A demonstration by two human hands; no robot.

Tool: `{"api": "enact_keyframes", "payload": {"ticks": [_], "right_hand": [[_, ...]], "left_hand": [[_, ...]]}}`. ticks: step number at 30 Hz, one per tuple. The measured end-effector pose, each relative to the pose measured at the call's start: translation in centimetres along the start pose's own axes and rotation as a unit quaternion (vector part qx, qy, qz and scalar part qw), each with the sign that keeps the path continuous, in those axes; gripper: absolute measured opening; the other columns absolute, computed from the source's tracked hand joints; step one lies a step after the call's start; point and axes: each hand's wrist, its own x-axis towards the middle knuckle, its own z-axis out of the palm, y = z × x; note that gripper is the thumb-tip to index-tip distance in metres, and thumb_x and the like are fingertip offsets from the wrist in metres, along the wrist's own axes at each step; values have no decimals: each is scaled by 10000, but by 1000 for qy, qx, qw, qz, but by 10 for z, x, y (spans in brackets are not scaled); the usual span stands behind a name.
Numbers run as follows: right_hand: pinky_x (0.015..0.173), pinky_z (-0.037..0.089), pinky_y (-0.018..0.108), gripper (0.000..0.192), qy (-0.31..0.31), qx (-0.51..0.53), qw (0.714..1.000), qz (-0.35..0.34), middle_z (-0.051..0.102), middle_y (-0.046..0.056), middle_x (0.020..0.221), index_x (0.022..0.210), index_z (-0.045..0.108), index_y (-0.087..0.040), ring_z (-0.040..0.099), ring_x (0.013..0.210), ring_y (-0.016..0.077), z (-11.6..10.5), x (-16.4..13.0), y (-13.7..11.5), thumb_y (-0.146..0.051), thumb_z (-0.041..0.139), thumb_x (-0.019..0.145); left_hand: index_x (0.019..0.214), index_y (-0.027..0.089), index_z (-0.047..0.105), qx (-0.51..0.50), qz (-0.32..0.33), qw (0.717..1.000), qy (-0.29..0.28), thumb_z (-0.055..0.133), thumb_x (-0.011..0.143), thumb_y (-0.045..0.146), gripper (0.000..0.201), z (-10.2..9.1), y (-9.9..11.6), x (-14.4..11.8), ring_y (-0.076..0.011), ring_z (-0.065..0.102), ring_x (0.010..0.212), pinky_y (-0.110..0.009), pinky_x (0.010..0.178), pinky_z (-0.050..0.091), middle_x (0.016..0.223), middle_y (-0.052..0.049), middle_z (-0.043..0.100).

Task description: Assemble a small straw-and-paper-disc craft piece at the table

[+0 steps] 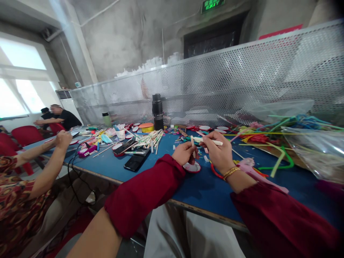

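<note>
My left hand (184, 153) rests on the blue table (209, 190) and pinches a short pale stick (192, 142) held upright. My right hand (219, 152), with a gold bracelet at the wrist, grips a white stick (208, 141) lying level, its tip pointing left toward the upright one. Under my left hand lies a small round white and red disc (193, 167). A red ring (215, 173) sits beneath my right wrist. Both arms wear dark red sleeves.
Chopsticks (150, 139), two phones (135, 162), a black flask (157, 111) and small cups litter the table. Colourful pipe cleaners and plastic bags (309, 143) pile at the right. A person's arms (51, 154) work at the left; another person sits far left. A perforated metal screen (215, 86) backs the table.
</note>
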Motion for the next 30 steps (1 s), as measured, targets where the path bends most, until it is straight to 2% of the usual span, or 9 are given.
{"api": "enact_keyframes", "payload": {"ticks": [12, 22, 30], "right_hand": [[591, 478, 334, 153, 0, 8, 1000, 5, 672, 2, 652, 731, 597, -242, 614, 605, 184, 1, 0, 0, -338, 637, 844], [564, 455, 333, 155, 20, -2, 1000, 7, 676, 8, 646, 726, 614, -242, 607, 592, 188, -1, 1, 0, -333, 641, 849], [572, 460, 328, 162, 5, 4, 1000, 8, 679, -1, 656, 735, 602, -246, 605, 592, 180, 0, 0, -1, -345, 645, 855]], "left_hand": [[858, 171, 528, 3, -3, 1000, 4, 497, 1000, 308, 200, 0, 1, 0, -83, 473, 378, -219, 449, 388, 613, 24, 616], [855, 170, 523, -3, 1, 1000, 5, 466, 1008, 264, 188, 0, 1, 0, -86, 475, 361, -224, 432, 395, 614, 22, 615], [855, 172, 533, 7, -3, 1000, 4, 464, 1010, 269, 195, -1, 1, 0, -89, 479, 375, -229, 464, 419, 612, 19, 619]]}}
